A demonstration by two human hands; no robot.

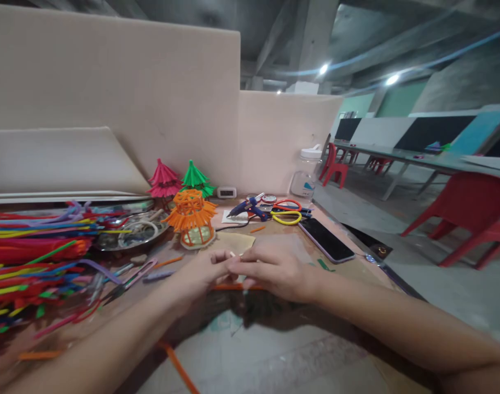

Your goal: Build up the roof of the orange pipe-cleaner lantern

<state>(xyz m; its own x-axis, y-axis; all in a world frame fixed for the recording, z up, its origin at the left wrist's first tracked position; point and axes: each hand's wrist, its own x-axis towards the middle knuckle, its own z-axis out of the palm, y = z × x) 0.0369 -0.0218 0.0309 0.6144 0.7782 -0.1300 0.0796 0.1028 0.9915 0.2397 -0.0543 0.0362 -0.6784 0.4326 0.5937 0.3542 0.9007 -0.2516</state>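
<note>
Both hands meet over the middle of the table. My left hand (217,268) has its fingers closed against those of my right hand (274,268), which is also closed. A small whitish piece shows between the fingertips, mostly covered, so its kind is unclear. Just under the hands runs an orange fuzzy strip (237,286), like a pipe cleaner; whether the fingers grip it cannot be told. Beyond my left hand stands a small orange house-like pipe-cleaner model (192,219) with a fringed roof. A beige sheet (233,241) lies right behind the fingers.
Bundled coloured pipe cleaners (32,257) crowd the left, beside a metal tray (129,235) and scissors (131,279). Pink (164,178) and green (195,178) models stand behind. A blue glue gun (245,207), yellow-handled pliers (286,218), a phone (327,239) and a bottle (306,178) occupy the back right.
</note>
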